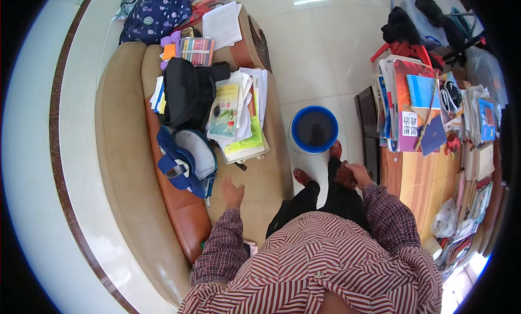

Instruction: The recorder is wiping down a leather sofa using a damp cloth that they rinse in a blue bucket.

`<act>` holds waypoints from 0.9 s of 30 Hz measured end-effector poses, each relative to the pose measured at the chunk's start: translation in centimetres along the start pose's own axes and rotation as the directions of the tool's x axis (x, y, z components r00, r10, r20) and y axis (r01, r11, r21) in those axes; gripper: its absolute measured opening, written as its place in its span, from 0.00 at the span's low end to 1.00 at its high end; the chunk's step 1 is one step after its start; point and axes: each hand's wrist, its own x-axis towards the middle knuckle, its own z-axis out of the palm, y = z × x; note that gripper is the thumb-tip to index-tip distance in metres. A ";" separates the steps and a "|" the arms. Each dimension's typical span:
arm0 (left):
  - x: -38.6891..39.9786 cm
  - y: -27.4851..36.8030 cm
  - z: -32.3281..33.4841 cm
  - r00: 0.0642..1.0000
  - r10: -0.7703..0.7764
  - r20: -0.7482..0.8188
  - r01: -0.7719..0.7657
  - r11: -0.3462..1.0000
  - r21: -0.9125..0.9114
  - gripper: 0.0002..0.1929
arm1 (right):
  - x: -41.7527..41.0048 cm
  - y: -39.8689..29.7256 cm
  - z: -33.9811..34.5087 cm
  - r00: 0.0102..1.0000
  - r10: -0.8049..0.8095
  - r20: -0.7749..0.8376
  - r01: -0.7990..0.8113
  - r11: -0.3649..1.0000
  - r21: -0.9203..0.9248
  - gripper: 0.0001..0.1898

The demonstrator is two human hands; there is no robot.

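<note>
My left hand [233,192] is above the seat of a tan leather sofa [260,177], fingers apart and holding nothing. Just beyond it lie a blue and white bag [194,155] and a stack of papers and booklets [240,110]. My right hand [359,173] grips a dark reddish-brown cloth [346,176], folded or bunched, in front of my right leg. A blue bucket [315,129] with dark water in it stands on the tiled floor ahead of my feet, its wire handle lowered around the side.
A black bag [183,94], a case of coloured pens [197,51] and a navy patterned bag [156,15] sit farther along the sofa. On the right, a wooden table [427,175] holds piled books [401,94] and a plastic bag [444,218]. Beyond stands a red stool [407,49].
</note>
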 end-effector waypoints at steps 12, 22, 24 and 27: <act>10.9 11.0 0.6 0.974 0.069 -0.218 -0.096 0.988 -0.119 0.48 | 6.6 -9.4 6.8 0.911 0.128 0.392 -0.035 0.971 -0.235 0.14; 24.0 14.4 2.2 0.990 0.013 -0.140 -0.020 0.999 -0.051 0.58 | 18.5 -15.4 21.5 0.791 0.084 0.606 0.043 0.980 -0.192 0.41; 26.1 15.7 2.9 0.998 0.012 -0.053 -0.014 0.999 -0.041 0.62 | 21.9 -14.0 23.9 0.832 0.005 0.555 0.109 0.979 -0.172 0.44; 27.8 15.4 3.8 1.000 -0.013 -0.019 0.012 0.999 -0.050 0.63 | 24.7 -13.8 28.6 0.877 -0.087 0.472 0.152 0.983 -0.101 0.46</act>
